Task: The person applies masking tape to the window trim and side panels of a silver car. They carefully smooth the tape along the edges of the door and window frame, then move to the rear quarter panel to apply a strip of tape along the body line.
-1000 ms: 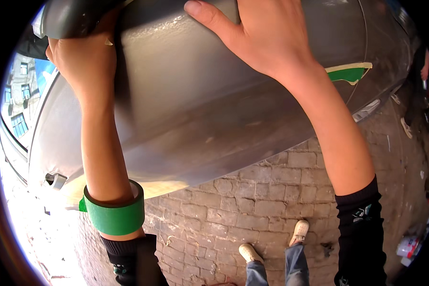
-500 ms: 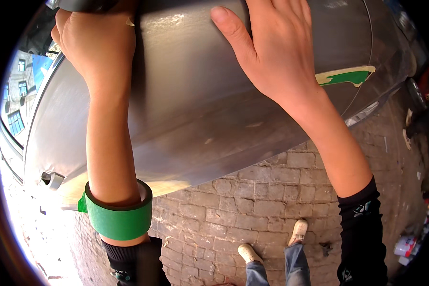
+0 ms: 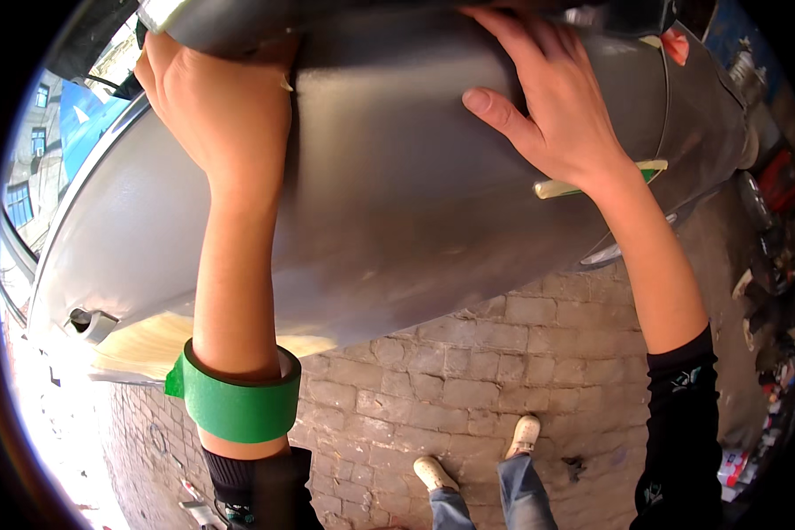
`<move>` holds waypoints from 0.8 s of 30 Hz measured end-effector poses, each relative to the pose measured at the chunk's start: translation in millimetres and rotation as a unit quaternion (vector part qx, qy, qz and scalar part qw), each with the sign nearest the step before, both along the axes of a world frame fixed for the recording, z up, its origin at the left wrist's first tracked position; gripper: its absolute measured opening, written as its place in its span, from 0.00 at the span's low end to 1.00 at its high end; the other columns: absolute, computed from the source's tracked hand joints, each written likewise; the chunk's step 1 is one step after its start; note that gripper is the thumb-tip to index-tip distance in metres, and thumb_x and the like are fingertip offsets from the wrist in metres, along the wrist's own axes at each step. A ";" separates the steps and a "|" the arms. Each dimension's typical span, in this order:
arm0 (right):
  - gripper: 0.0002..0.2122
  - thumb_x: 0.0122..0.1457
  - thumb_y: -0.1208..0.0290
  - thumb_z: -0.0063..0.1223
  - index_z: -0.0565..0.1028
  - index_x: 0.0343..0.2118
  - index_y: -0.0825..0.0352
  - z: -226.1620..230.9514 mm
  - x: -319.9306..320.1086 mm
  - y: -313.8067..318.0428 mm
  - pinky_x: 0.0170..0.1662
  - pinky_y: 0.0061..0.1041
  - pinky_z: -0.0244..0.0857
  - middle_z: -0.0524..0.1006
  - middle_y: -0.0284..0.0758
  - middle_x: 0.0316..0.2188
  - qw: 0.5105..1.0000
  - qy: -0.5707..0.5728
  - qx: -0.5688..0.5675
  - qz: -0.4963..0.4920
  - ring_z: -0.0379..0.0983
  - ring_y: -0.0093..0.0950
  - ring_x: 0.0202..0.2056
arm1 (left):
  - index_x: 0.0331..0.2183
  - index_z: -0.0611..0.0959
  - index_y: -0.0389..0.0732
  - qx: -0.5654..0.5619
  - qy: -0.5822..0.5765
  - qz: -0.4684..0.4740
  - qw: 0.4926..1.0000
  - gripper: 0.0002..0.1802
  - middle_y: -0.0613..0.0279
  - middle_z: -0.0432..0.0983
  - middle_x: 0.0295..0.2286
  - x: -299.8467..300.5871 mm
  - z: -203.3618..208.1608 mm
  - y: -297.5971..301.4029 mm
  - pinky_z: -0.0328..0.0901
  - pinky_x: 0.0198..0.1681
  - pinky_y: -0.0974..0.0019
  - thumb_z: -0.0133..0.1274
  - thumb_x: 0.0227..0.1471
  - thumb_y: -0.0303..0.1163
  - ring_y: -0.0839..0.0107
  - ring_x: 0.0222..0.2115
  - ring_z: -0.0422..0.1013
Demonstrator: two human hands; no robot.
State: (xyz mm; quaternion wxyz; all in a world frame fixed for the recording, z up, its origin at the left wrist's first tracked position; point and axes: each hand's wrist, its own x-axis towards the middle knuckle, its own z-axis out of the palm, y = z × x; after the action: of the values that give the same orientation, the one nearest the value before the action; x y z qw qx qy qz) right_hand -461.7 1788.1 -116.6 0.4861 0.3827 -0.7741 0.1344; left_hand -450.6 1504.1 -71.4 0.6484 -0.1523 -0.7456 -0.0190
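A grey car body panel point(image 3: 397, 177) stretches in front of me. My left hand point(image 3: 221, 106) is at its upper left, closed, just below a dark glossy part point(image 3: 371, 31) along the top. Its fingertips and whatever they grip are hidden. A tiny pale scrap clings beside that hand. Around my left forearm hangs a roll of green masking tape point(image 3: 243, 406), its loose end sticking out. My right hand point(image 3: 552, 106) lies open on or just over the panel, thumb spread and fingertips reaching the dark part's lower edge. Near that wrist is a patch point(image 3: 556, 189) of green and cream tape.
An open round filler-like hole point(image 3: 81, 320) with a silver piece shows at the panel's left end. Below are brick paving point(image 3: 450, 389) and pale shoes point(image 3: 523, 435). Assorted clutter point(image 3: 768, 424) lines the right side. A reddish scrap point(image 3: 676, 46) sits at the upper right.
Both hands have shifted right in the picture as the view moved. More of the dark part shows along the top, and my right fingertips now reach it.
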 end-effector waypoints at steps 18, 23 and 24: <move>0.22 0.61 0.53 0.59 0.78 0.51 0.65 20.7 64.1 13.8 0.52 0.47 0.67 0.80 0.45 0.42 0.939 -0.305 0.142 -0.075 0.74 0.48 0.48 | 0.44 0.83 0.33 0.245 -0.132 -0.038 0.960 0.22 0.54 0.72 0.52 28.0 -37.4 16.2 0.60 0.58 0.48 0.62 0.45 0.31 0.46 0.54 0.65; 0.12 0.52 0.65 0.69 0.82 0.34 0.67 86.4 103.8 12.1 0.38 0.32 0.75 0.84 0.33 0.27 0.961 -0.260 0.093 -0.006 0.82 0.34 0.31 | 0.43 0.84 0.37 0.221 -0.163 -0.036 0.961 0.21 0.57 0.74 0.52 34.9 -30.0 16.0 0.59 0.59 0.47 0.59 0.47 0.37 0.47 0.55 0.65; 0.10 0.51 0.67 0.70 0.82 0.31 0.66 105.1 110.4 8.3 0.36 0.29 0.75 0.84 0.32 0.28 0.962 -0.256 0.093 0.019 0.82 0.31 0.31 | 0.40 0.85 0.40 0.228 -0.178 -0.040 0.956 0.17 0.56 0.74 0.53 36.1 -31.3 17.6 0.59 0.60 0.47 0.59 0.47 0.36 0.48 0.56 0.65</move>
State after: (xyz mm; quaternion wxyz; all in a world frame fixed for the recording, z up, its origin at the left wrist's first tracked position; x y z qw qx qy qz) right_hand -351.3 1796.4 -11.5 0.2308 0.3939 -0.8743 0.1648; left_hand -414.5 1521.7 -102.7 0.5213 -0.0242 -0.8183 -0.2410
